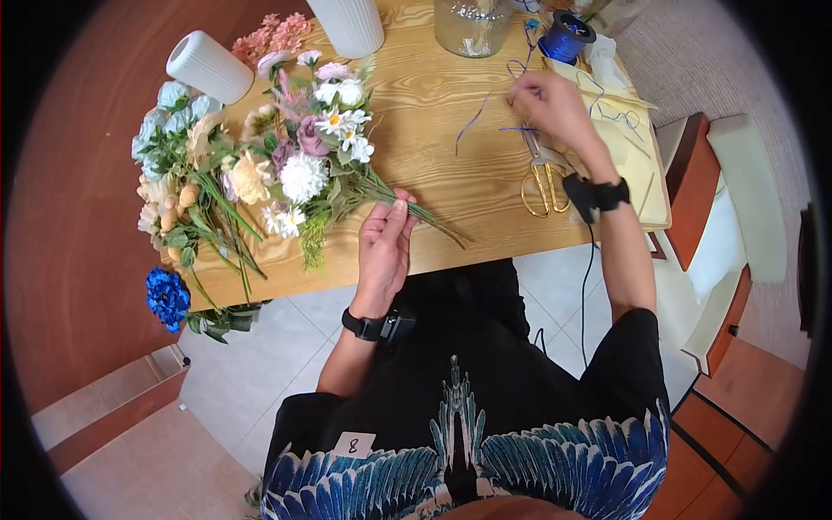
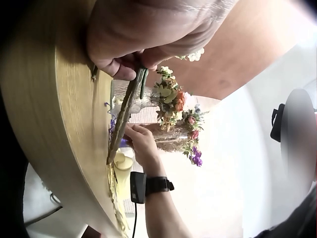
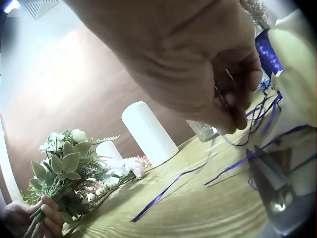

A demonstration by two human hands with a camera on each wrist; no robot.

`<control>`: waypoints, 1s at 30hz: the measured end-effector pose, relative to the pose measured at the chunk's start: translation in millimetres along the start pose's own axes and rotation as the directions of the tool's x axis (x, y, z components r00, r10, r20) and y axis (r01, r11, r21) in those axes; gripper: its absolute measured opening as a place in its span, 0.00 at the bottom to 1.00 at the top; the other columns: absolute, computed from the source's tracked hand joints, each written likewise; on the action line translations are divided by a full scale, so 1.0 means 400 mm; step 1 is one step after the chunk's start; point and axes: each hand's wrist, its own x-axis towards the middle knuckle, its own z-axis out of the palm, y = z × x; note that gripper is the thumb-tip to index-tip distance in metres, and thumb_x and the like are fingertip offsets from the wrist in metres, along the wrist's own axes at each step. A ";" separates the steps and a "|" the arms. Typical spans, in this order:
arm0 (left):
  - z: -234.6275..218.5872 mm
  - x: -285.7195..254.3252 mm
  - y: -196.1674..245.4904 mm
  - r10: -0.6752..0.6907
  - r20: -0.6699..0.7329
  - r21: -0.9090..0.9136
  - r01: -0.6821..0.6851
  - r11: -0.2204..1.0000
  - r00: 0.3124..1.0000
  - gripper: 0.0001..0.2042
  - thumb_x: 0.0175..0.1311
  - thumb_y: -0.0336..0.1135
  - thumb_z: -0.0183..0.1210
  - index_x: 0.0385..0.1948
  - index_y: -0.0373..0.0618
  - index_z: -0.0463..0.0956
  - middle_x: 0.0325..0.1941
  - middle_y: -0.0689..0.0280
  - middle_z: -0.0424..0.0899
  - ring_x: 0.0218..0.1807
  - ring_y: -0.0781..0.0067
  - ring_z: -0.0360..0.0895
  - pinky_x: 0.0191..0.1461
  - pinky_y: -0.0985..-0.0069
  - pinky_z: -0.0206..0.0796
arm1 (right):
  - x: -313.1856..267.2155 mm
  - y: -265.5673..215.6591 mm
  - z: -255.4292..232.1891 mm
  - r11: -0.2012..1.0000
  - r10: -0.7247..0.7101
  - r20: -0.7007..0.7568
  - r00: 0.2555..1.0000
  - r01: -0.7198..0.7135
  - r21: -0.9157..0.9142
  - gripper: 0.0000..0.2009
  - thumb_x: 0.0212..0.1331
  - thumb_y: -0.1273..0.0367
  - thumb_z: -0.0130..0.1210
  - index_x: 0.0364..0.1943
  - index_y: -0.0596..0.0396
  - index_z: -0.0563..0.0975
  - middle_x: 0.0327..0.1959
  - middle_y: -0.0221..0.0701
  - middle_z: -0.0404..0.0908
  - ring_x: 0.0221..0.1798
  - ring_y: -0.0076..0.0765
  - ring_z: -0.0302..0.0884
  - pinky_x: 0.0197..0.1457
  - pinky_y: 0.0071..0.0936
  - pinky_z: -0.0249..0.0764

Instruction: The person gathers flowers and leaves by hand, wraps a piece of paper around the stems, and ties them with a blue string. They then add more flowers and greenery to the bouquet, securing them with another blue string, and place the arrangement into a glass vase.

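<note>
My left hand (image 1: 386, 247) clamps flower stems (image 1: 425, 214), blooms (image 1: 314, 137) toward eleven o'clock, while my right hand (image 1: 555, 106), fingertips together, pinches blue ribbon (image 3: 156, 200), scissors (image 1: 537, 163) at its six o'clock.

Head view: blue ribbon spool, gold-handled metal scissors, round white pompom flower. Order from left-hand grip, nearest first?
1. Round white pompom flower: left, slightly forward.
2. Gold-handled metal scissors: right, slightly forward.
3. Blue ribbon spool: far forward-right.
</note>
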 end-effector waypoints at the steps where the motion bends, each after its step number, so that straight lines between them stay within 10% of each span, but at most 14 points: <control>1: 0.001 0.001 0.001 0.013 0.014 0.002 -0.013 1.000 1.000 0.09 0.73 0.32 0.53 0.49 0.40 0.76 0.47 0.67 0.80 0.50 0.81 0.75 0.57 0.81 0.66 | 0.001 0.027 -0.001 0.997 -0.039 -0.118 0.992 0.046 0.056 0.13 0.60 0.62 0.58 0.39 0.59 0.83 0.31 0.34 0.84 0.34 0.31 0.81 0.41 0.28 0.75; 9: -0.018 0.006 0.002 -0.004 0.086 -0.016 0.006 1.000 0.996 0.09 0.72 0.31 0.55 0.49 0.41 0.76 0.48 0.67 0.81 0.52 0.78 0.76 0.60 0.77 0.68 | 0.045 0.033 0.081 0.930 -0.175 -0.070 0.982 0.141 -0.341 0.12 0.53 0.64 0.59 0.32 0.60 0.83 0.34 0.44 0.83 0.38 0.53 0.80 0.47 0.45 0.74; 13: -0.011 0.002 -0.001 0.021 0.057 -0.042 -0.019 0.999 0.998 0.11 0.73 0.31 0.53 0.51 0.38 0.75 0.48 0.67 0.80 0.48 0.81 0.76 0.56 0.81 0.68 | 0.023 -0.022 0.065 0.932 -0.214 -0.059 0.975 0.186 -0.311 0.10 0.56 0.66 0.58 0.33 0.60 0.82 0.33 0.40 0.84 0.38 0.46 0.82 0.47 0.38 0.76; 18: 0.000 0.003 0.029 0.006 0.046 -0.099 -0.001 0.995 0.999 0.11 0.73 0.32 0.53 0.50 0.38 0.75 0.47 0.67 0.80 0.48 0.82 0.76 0.55 0.82 0.69 | -0.078 -0.139 -0.030 0.813 -0.095 0.053 0.994 0.047 0.580 0.06 0.62 0.71 0.54 0.35 0.62 0.78 0.28 0.31 0.83 0.38 0.23 0.82 0.43 0.19 0.75; 22: 0.024 -0.002 0.032 -0.030 0.033 -0.134 0.034 0.990 0.999 0.10 0.72 0.32 0.54 0.49 0.39 0.75 0.46 0.67 0.80 0.47 0.80 0.77 0.54 0.81 0.70 | -0.198 -0.294 -0.041 0.841 -0.144 0.297 0.944 -0.042 0.540 0.06 0.62 0.71 0.55 0.36 0.59 0.78 0.28 0.32 0.82 0.35 0.25 0.82 0.39 0.20 0.74; 25: 0.043 0.005 0.023 -0.031 0.028 -0.145 0.035 0.989 0.999 0.10 0.73 0.32 0.53 0.49 0.38 0.75 0.45 0.68 0.80 0.45 0.82 0.76 0.52 0.83 0.70 | -0.227 -0.384 -0.024 0.954 -0.188 0.493 0.849 0.040 0.296 0.05 0.63 0.72 0.55 0.38 0.59 0.78 0.28 0.28 0.79 0.27 0.22 0.77 0.33 0.21 0.71; 27: 0.042 0.001 0.020 -0.024 0.010 -0.143 0.025 0.989 1.000 0.10 0.72 0.32 0.54 0.49 0.39 0.75 0.44 0.68 0.80 0.44 0.82 0.77 0.51 0.83 0.70 | -0.228 -0.411 -0.008 0.921 -0.372 0.447 0.814 0.261 0.291 0.05 0.61 0.69 0.56 0.36 0.54 0.78 0.29 0.36 0.81 0.30 0.43 0.79 0.34 0.33 0.71; 30: 0.041 -0.002 0.027 -0.090 0.051 -0.130 0.096 0.987 0.995 0.09 0.73 0.32 0.54 0.47 0.39 0.76 0.43 0.69 0.80 0.43 0.82 0.77 0.51 0.83 0.70 | -0.231 -0.455 -0.025 0.811 -0.567 0.248 0.785 0.480 0.335 0.06 0.59 0.68 0.56 0.35 0.55 0.78 0.28 0.36 0.80 0.32 0.48 0.78 0.35 0.37 0.72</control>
